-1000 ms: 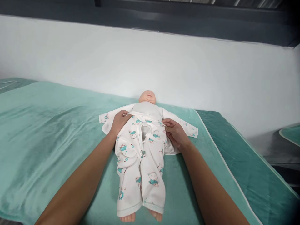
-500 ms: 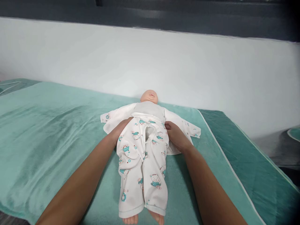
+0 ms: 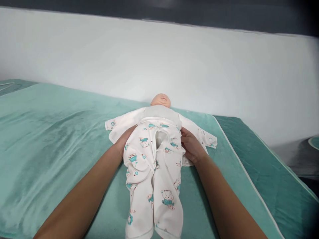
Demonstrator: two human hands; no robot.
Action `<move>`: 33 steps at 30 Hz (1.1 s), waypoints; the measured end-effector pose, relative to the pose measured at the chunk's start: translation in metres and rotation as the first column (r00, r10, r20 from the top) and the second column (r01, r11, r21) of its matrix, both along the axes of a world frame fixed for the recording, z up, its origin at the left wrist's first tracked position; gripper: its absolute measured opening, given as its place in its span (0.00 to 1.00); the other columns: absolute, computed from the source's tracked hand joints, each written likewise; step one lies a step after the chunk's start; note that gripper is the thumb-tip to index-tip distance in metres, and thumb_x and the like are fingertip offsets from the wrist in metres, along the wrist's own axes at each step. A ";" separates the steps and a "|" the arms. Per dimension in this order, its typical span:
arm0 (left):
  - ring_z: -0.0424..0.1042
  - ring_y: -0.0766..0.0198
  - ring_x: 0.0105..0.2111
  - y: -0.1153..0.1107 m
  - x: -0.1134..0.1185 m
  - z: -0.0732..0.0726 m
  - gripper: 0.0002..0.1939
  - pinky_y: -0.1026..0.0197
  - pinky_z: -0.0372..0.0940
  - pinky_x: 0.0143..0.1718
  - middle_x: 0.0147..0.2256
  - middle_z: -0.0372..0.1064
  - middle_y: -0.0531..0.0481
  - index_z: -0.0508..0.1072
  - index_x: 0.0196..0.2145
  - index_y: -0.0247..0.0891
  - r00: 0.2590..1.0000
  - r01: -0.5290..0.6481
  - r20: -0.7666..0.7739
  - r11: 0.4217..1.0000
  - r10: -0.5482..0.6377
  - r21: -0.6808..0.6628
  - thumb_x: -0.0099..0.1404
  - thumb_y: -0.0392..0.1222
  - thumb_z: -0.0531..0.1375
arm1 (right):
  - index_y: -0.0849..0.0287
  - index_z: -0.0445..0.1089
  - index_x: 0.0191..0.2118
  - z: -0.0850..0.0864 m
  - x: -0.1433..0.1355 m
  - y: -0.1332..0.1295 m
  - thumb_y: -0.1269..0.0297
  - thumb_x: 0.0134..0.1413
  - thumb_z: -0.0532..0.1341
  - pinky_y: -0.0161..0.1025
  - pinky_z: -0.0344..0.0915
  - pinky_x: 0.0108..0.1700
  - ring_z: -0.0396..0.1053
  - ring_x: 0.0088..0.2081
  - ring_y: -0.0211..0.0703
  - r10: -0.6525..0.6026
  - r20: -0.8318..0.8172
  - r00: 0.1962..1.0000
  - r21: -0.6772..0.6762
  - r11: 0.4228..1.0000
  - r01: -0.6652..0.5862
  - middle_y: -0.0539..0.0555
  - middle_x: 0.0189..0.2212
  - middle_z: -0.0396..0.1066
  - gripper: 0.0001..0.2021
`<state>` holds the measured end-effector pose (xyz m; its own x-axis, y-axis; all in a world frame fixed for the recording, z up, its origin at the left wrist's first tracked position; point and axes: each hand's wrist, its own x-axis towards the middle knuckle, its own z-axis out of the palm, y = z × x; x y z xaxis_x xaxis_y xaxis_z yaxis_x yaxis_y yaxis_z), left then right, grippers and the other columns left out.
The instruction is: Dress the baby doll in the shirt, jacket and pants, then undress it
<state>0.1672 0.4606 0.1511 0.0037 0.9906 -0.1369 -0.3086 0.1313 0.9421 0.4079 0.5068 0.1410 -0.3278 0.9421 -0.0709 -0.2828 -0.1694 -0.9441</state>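
Doll: We find the doll (image 3: 160,112) on its back on the light green blanket (image 3: 62,149), head near the white wall (image 3: 159,56).
Trousers: The printed trousers (image 3: 156,166) cover the doll's legs; their waistband (image 3: 159,120) lies across its middle. Compared with half a second ago, the waist spreads wider and the front opening gapes slightly more.
Left hand: Our left hand (image 3: 127,136) is against the left hip, fingers hidden behind the trousers; one second ago they show on the waistband. We cannot tell its grip.
Right hand: Our right hand (image 3: 190,144) has partly curled fingers touching the right side, just below the waistband. We cannot tell whether they pinch cloth.
Jacket: The white jacket (image 3: 196,127) keeps both sleeves spread outward.
Cuffs: The lower picture edge now cuts the cuffs; earlier, both feet show below them.
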 end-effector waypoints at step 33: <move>0.69 0.60 0.39 0.024 -0.014 0.000 0.10 0.59 0.63 0.43 0.36 0.72 0.49 0.73 0.35 0.41 0.592 0.023 -0.612 0.748 0.524 0.663 0.67 0.48 0.56 | 0.53 0.72 0.37 0.002 -0.004 -0.009 0.63 0.55 0.59 0.41 0.62 0.40 0.67 0.37 0.46 -0.551 0.410 0.727 0.670 0.722 0.170 0.52 0.35 0.73 0.06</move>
<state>0.1533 0.4845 0.1510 -0.0857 0.7986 0.5957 0.5788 -0.4467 0.6822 0.4042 0.4978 0.1427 -0.0310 0.8909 0.4532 0.3936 0.4276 -0.8138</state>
